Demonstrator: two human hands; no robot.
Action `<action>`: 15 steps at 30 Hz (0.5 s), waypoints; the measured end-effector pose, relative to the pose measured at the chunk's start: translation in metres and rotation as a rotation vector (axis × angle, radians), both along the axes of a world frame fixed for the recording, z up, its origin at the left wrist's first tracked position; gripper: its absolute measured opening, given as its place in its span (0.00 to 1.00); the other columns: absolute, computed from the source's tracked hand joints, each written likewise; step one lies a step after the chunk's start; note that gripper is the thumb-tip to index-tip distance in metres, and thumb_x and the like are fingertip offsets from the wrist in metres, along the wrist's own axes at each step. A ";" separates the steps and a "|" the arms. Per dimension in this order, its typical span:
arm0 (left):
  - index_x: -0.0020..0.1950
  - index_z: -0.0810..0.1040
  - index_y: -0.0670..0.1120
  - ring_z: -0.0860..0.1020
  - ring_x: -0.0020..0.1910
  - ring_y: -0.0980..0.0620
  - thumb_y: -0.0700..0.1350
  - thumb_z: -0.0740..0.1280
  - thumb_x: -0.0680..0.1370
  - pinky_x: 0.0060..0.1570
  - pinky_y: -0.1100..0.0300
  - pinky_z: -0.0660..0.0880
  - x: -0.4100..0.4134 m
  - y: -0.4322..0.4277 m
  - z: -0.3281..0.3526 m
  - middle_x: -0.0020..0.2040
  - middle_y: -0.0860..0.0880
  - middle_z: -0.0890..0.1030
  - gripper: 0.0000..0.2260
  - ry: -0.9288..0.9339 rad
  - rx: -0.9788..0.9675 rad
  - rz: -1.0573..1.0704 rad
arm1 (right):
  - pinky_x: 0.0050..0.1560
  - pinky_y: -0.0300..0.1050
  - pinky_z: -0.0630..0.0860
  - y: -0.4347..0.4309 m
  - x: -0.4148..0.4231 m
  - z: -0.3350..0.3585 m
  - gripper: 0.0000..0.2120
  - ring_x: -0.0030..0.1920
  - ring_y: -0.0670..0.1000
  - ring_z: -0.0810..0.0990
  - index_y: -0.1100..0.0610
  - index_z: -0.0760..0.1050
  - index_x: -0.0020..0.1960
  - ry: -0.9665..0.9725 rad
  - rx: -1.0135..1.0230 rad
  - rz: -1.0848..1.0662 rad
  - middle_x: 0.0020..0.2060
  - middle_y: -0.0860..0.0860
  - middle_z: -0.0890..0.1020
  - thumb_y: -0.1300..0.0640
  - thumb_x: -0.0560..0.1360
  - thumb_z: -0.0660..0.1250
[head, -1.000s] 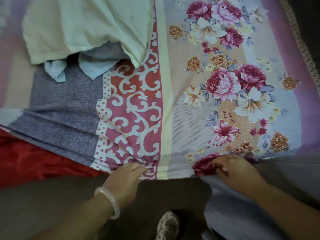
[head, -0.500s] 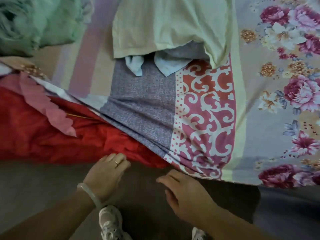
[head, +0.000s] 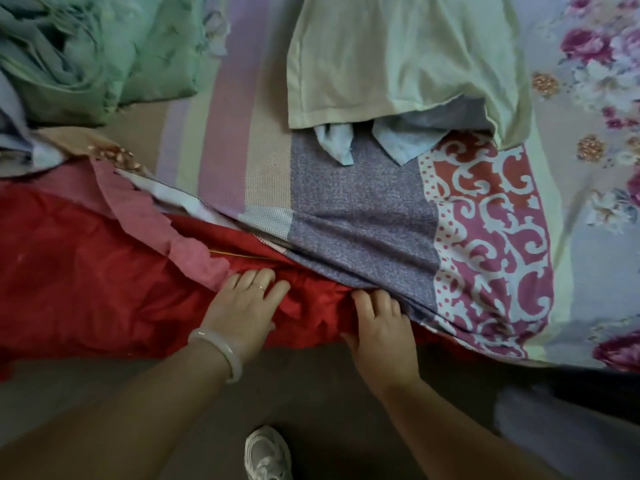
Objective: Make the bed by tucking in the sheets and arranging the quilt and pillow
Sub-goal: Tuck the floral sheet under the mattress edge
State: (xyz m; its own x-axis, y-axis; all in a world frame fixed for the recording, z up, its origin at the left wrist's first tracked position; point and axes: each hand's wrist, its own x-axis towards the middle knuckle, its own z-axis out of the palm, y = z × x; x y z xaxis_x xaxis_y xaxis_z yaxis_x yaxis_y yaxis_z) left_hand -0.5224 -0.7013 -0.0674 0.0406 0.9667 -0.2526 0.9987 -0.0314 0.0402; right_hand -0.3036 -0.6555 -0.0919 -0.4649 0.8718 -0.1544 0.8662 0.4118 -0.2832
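Note:
A patterned sheet (head: 363, 220) with purple, scroll and floral bands covers the bed, and its near edge runs slanted over a red underlayer (head: 86, 271). My left hand (head: 246, 306), with a pale bangle on its wrist, rests flat on the red fabric with its fingers spread. Just right of it, my right hand (head: 381, 323) lies on the red fabric with straight fingers whose tips touch the sheet's lower edge. A pale green pillow (head: 398, 57) lies on the sheet at the top. A crumpled green quilt (head: 86, 46) is bunched at the top left.
A pink ruffled cloth (head: 138, 209) hangs over the red fabric left of my hands. Light blue cloth corners (head: 398, 143) stick out under the pillow. The dull floor (head: 311, 393) runs along the bed's near side, with my white shoe (head: 268, 455) on it.
The view has swung left along the bed edge. Both hands left the sheet's edge near the flowers, moved left, and now lie on the red fabric at the sheet's edge.

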 end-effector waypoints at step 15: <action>0.44 0.67 0.51 0.75 0.33 0.50 0.49 0.56 0.72 0.35 0.59 0.75 -0.032 0.007 0.012 0.34 0.53 0.75 0.04 -0.307 0.088 -0.244 | 0.46 0.43 0.72 -0.002 0.000 0.031 0.04 0.43 0.48 0.77 0.53 0.76 0.49 0.306 -0.182 0.041 0.43 0.46 0.80 0.55 0.78 0.63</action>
